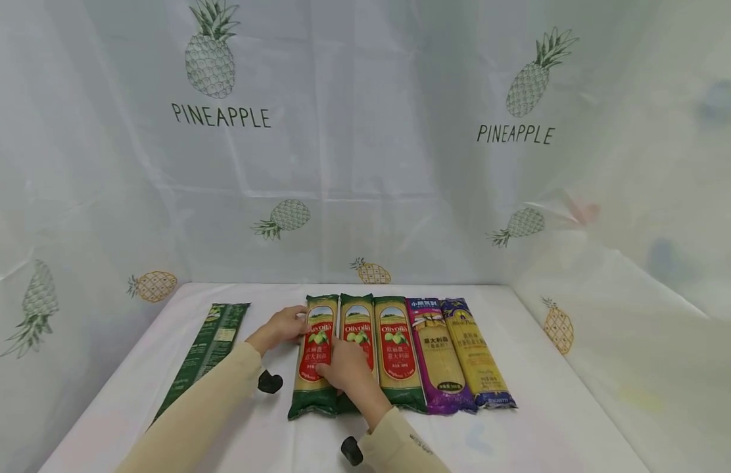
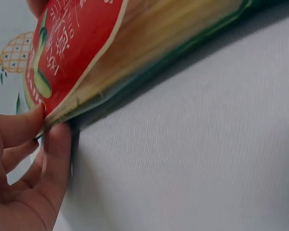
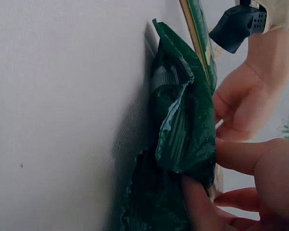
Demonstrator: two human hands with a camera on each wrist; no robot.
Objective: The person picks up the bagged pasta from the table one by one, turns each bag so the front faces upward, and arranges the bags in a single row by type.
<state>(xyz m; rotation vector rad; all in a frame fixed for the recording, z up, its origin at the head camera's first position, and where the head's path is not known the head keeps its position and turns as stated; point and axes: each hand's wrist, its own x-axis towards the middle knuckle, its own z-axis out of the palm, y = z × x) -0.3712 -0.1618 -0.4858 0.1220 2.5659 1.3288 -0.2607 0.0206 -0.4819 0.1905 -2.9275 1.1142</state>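
A spaghetti pack (image 1: pixel 318 351) with a red label and green ends lies leftmost in a row, held from both sides. My left hand (image 1: pixel 282 326) pinches its left edge near the upper part; in the left wrist view the thumb lies on the red label and a finger is below the edge. Gripping the pack's right side lower down is my right hand (image 1: pixel 346 366), its thumb over the wrapper. In the right wrist view the pack's crumpled green end (image 3: pixel 188 120) overlaps another green end. A matching spaghetti pack (image 1: pixel 358 320) lies just right, partly hidden by my right hand.
Rightward lie a third matching pack (image 1: pixel 396 348), a purple pasta pack (image 1: pixel 441 358) and a yellow-and-blue pasta pack (image 1: pixel 474 355). A green pack (image 1: pixel 208 348) lies apart at left, partly behind my left sleeve. A pineapple-printed curtain (image 1: pixel 377 164) stands behind the white table (image 1: pixel 531 433).
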